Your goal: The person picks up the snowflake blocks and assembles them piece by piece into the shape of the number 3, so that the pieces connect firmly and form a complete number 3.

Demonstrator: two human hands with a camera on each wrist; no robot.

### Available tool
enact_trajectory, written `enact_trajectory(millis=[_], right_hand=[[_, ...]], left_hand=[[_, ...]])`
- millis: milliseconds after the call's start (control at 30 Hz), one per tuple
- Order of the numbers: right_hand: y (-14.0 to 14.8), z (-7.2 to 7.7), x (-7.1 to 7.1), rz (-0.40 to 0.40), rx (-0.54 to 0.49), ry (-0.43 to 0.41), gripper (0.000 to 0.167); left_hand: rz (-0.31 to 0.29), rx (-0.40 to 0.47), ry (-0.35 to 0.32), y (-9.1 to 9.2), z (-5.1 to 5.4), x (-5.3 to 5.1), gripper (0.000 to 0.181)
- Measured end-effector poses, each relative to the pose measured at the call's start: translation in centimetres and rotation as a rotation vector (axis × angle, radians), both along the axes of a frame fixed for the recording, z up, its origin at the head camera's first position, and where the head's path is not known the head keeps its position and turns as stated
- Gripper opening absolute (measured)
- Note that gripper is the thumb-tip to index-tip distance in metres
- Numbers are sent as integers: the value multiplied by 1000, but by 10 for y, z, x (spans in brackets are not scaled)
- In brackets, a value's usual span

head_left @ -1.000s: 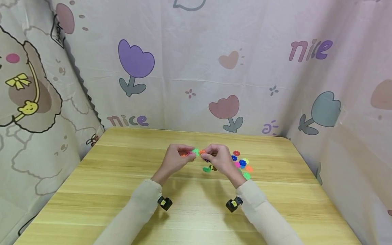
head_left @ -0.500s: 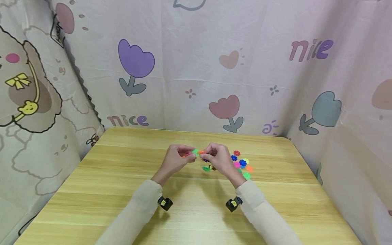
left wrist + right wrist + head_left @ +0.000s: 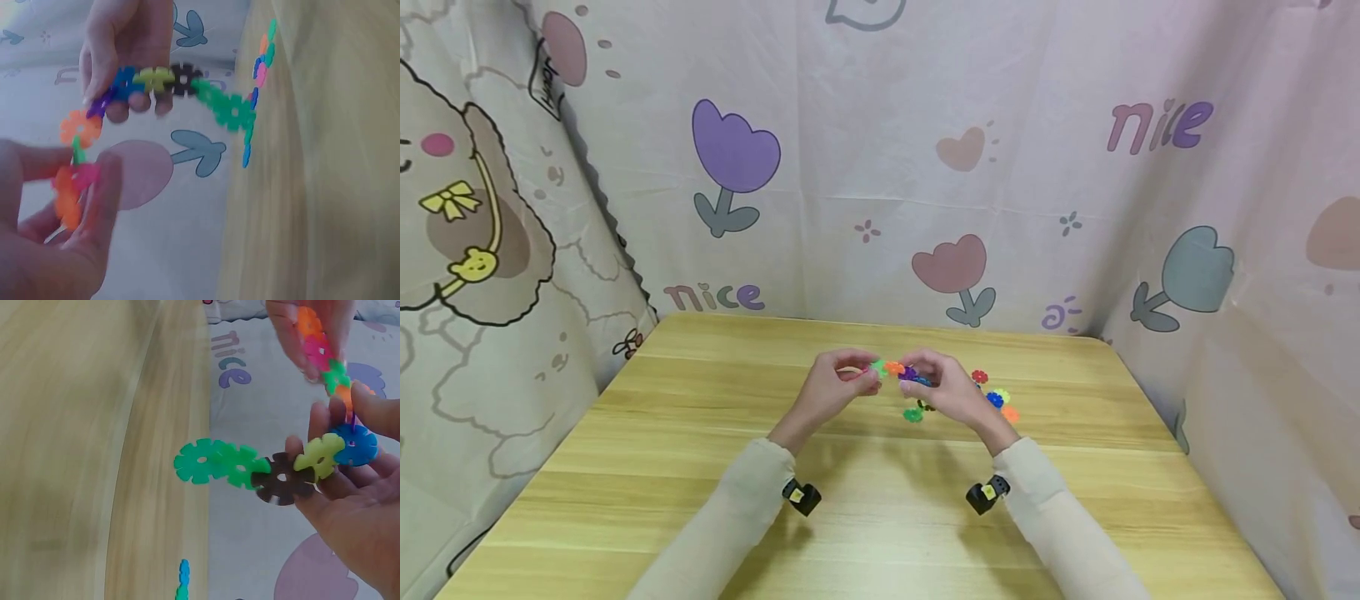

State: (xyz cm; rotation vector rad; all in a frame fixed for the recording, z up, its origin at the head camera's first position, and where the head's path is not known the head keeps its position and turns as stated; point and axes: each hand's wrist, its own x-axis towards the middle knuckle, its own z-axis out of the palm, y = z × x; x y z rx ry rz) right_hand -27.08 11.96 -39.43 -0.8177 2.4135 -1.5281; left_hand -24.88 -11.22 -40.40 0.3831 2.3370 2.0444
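Observation:
Both hands hold one chain of interlocking plastic flower discs above the table. My left hand (image 3: 833, 385) pinches its near-left end, where an orange disc (image 3: 68, 199), a pink disc (image 3: 317, 351) and a green disc (image 3: 336, 377) join. A second orange disc (image 3: 894, 367) bridges the gap between the hands. My right hand (image 3: 951, 392) grips the purple disc (image 3: 100, 103) between thumb and fingers. From there the chain runs on through a blue disc (image 3: 356, 445), a yellow disc (image 3: 320, 457), a dark brown disc (image 3: 282, 479) and two green discs (image 3: 200, 460), hanging past the right hand.
Several loose flower discs lie on the wooden table (image 3: 715, 500) right of the hands, among them a red disc (image 3: 980, 377), a dark blue disc (image 3: 995, 400) and an orange disc (image 3: 1011, 414). A printed curtain (image 3: 850, 167) stands behind the table.
My right hand has moved slightly right, its grip passing from the orange disc to the purple one. The orange and purple discs now show between the hands. The left hand has barely moved.

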Motion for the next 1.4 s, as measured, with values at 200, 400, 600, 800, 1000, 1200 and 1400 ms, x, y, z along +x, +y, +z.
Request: enact_trajectory(millis=[200, 400, 600, 800, 1000, 1200, 1400], right_hand=[[-1, 2, 0, 66, -8, -23, 29], [-1, 4, 2, 108, -16, -72, 26], [11, 8, 1, 23, -20, -77, 25], [10, 14, 0, 43, 24, -56, 29], [-3, 11, -2, 116, 40, -116, 30], [-5, 9, 0, 149, 53, -125, 33], [-9, 9, 3, 115, 102, -82, 24]], left_hand=[[-187, -61, 17, -4, 4, -3, 24], [-197, -123, 91, -5, 3, -3, 14], [-23, -150, 103, -20, 4, -2, 7], [-27, -188, 60, -23, 7, -1, 14], [-120, -215, 61, -11, 4, 1, 15], [-157, -224, 54, -7, 2, 2, 14], [-158, -244, 79, -6, 1, 1, 10]])
